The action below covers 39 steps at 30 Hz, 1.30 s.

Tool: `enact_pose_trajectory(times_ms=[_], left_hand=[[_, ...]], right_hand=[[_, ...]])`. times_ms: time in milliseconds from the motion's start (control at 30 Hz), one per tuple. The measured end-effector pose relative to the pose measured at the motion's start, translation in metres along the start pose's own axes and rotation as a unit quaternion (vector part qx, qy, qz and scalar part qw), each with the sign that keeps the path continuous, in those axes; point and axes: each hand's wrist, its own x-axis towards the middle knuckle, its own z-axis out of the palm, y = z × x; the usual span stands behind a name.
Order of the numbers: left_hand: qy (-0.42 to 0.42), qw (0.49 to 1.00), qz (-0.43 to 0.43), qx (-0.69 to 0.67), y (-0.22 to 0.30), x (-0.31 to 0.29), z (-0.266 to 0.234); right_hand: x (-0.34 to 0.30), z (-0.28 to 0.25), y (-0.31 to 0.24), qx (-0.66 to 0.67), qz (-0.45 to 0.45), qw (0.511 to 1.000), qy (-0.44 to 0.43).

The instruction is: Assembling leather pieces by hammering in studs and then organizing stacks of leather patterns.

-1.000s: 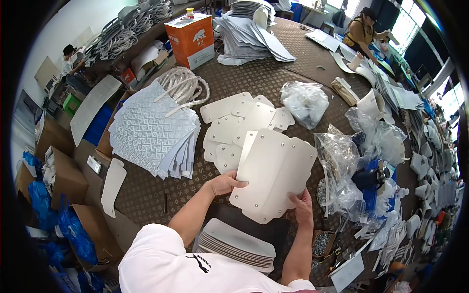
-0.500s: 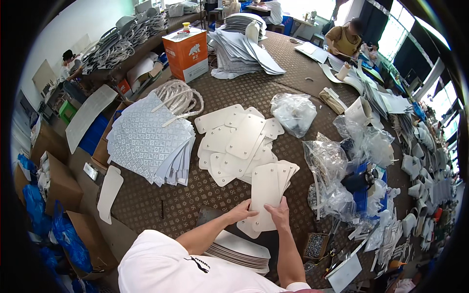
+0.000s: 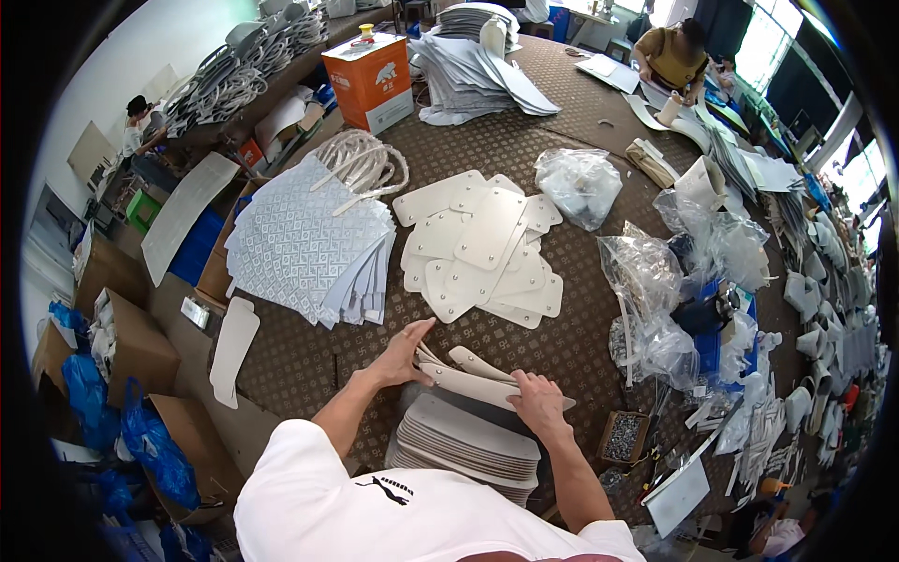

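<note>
Between both hands is a small bundle of cream, round-cornered panels point(image 3: 473, 386), held crosswise and tilted so that their long edges show. My left hand point(image 3: 403, 356) is closed round the left end, thumb against the near face. At the right end my right hand point(image 3: 541, 405) grips the panels from above. Close below, nearest my body, stands a neat stack of similar panels point(image 3: 464, 436). Beyond the hands lies a loose, fanned-out pile of cream panels with metal studs point(image 3: 487, 239) on the brown patterned table point(image 3: 309, 365).
Left of the pile lie patterned grey sheets point(image 3: 304, 239), a coil of clear tubing point(image 3: 365, 164) and a single pale panel point(image 3: 234, 351). Plastic bags point(image 3: 641, 290) and a box of small metal parts point(image 3: 622, 436) sit at right. An orange tin point(image 3: 370, 84) stands farther back. A person point(image 3: 672, 58) works across the table.
The held panels have turned from lengthwise and face-up to crosswise and tilted, nearer my body. My left hand has moved to their left end, and they no longer overlap the studded pile.
</note>
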Motion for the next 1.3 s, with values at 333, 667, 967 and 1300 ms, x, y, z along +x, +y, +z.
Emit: enact_pose_trajectory(times_ms=[333,667,967,1300], left_hand=[[-0.015,0.983,0.002,-0.185,0.049,0.001,0.036],[-0.123,0.968,-0.025,-0.218,0.032,-0.007,0.060],[0.037,0.974,-0.064,-0.214,0.044,-0.016,0.066],[-0.137,0.964,-0.125,-0.191,0.033,-0.049,0.046]], right_hand=[[-0.019,0.025,0.012,-0.034,-0.024,0.999,0.033],[-0.066,0.041,0.119,0.635,0.241,0.700,0.220],[-0.061,0.060,0.045,0.554,0.170,0.788,0.210],[-0.109,0.035,0.047,0.218,0.070,0.972,-0.058]])
